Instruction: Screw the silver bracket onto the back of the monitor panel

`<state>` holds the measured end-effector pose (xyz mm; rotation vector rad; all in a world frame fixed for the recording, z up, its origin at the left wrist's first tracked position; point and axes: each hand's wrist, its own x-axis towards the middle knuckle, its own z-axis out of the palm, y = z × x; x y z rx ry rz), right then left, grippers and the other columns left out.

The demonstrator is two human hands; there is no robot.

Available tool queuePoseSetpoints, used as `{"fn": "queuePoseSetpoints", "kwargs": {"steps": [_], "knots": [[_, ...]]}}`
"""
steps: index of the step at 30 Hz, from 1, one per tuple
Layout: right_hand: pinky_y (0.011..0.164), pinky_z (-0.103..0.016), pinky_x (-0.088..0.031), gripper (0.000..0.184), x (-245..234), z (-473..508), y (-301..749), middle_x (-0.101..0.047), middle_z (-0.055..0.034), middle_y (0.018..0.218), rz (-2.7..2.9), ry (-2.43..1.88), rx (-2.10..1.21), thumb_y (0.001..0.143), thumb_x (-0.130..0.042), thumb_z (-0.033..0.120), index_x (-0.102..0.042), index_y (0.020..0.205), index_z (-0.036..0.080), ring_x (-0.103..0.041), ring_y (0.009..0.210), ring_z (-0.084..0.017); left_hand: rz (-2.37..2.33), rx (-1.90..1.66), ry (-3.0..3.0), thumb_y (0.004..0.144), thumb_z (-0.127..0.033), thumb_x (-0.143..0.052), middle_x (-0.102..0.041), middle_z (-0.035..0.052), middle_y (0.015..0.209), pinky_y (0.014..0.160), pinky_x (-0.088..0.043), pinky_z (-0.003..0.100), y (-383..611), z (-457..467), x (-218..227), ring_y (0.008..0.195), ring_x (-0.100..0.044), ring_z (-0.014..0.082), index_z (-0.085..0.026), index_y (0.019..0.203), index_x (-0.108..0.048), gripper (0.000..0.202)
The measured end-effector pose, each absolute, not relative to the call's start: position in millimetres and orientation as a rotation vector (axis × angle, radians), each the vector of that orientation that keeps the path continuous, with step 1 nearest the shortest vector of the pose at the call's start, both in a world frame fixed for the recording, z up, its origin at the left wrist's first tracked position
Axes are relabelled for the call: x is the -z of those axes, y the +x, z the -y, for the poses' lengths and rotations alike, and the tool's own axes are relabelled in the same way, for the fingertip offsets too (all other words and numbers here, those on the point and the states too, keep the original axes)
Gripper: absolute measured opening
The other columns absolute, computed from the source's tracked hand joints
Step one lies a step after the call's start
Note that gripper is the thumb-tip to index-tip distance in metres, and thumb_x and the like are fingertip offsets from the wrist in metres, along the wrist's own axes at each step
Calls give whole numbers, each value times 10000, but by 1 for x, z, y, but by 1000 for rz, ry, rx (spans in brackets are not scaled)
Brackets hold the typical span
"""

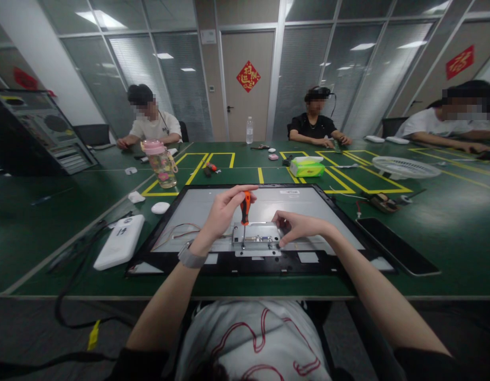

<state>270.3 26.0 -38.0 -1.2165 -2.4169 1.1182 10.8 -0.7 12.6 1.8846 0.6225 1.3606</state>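
A screwdriver [245,208] with an orange and black handle stands upright, its tip on the lower left of a metal bracket [239,253]. My left hand [227,209] grips the top of that handle. On the bracket's right side rests my right hand [298,227], thumb and fingers apart around its edge, steadying contact visible at the thumb. Connector ports show along the bracket's front. Beneath lies a flat display panel [197,206] with a black frame, face down or back up I cannot tell. Thin wires [175,233] run left from the bracket.
Left of the panel lie a white power bank [121,242] and a white oval case [160,208]; a pink-lidded bottle [162,166] stands behind. On the right are a black phone [396,246] and a tissue pack [307,166]. Several people sit across the green table [300,288].
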Motion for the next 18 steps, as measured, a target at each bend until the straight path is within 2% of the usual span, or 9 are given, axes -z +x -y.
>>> {"fn": "queuePoseSetpoints", "kwargs": {"steps": [2, 5, 9, 13, 18], "knots": [[697, -298, -407, 665, 37, -26, 270, -514, -5, 887, 2415, -1220, -1125, 557, -841, 577, -502, 989, 202, -480, 792, -175, -698, -1421, 1954, 906, -325, -578, -629, 27, 844, 722, -480, 282, 11, 3, -14, 767, -591, 151, -215, 1021, -732, 221], [694, -296, -403, 666, 37, -25, 269, -509, -3, 882, 2411, -1215, -1129, 550, -841, 582, -496, 974, 202, -477, 788, -174, -746, -1488, 2130, 842, -291, -669, -561, 13, 845, 709, -451, 269, 8, 5, -18, 758, -533, 138, -230, 961, -739, 151], [688, -295, -403, 663, 36, -25, 269, -510, -3, 878, 2411, -1220, -1123, 552, -840, 571, -496, 976, 196, -482, 785, -173, -702, -1278, 2286, 881, -262, -601, -559, 4, 833, 677, -441, 257, -4, 6, -23, 715, -510, 124, -237, 1104, -691, 241], [698, -294, -410, 654, 34, -24, 269, -525, -10, 890, 2409, -1231, -1129, 544, -847, 550, -506, 971, 192, -492, 797, -178, -899, -1373, 2211, 835, -261, -654, -601, 4, 857, 649, -452, 242, -15, 3, -26, 696, -538, 110, -210, 1040, -695, 215], [689, -294, -406, 644, 34, -24, 269, -520, -7, 877, 2405, -1243, -1117, 539, -853, 542, -509, 958, 194, -488, 784, -177, -1096, -1668, 1870, 795, -311, -682, -661, 18, 910, 732, -515, 273, -24, -7, -21, 786, -642, 144, -183, 1001, -642, 245]]}}
